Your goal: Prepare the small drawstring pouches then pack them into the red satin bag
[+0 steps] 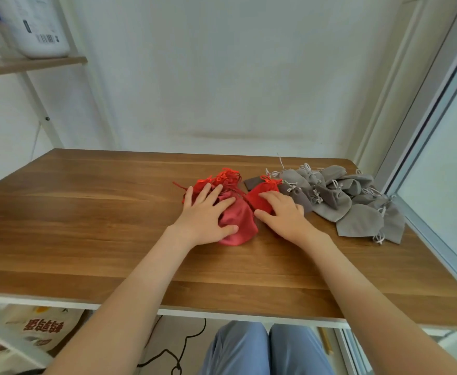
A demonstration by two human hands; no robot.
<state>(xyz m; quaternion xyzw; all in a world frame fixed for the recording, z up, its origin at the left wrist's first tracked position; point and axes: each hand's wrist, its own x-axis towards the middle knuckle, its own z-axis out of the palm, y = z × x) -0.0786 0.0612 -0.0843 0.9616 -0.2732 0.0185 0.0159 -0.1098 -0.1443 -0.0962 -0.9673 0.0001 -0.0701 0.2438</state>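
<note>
Mid-table, our left hand (208, 212) lies flat, fingers straight, on the red satin bag (239, 221); right hand (284, 215), fingers relaxed, covers a red pouch (262, 194). Risk: tangled red cords (227, 175) snag, dragging both together.

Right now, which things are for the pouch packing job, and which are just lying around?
For the job:
red satin bag under the left hand
small red pouch under the right hand
red drawstring pouches behind the bag
heap of grey pouches on the table

Just lying about:
white tub on the shelf
printed bag and black cable under the table
</note>
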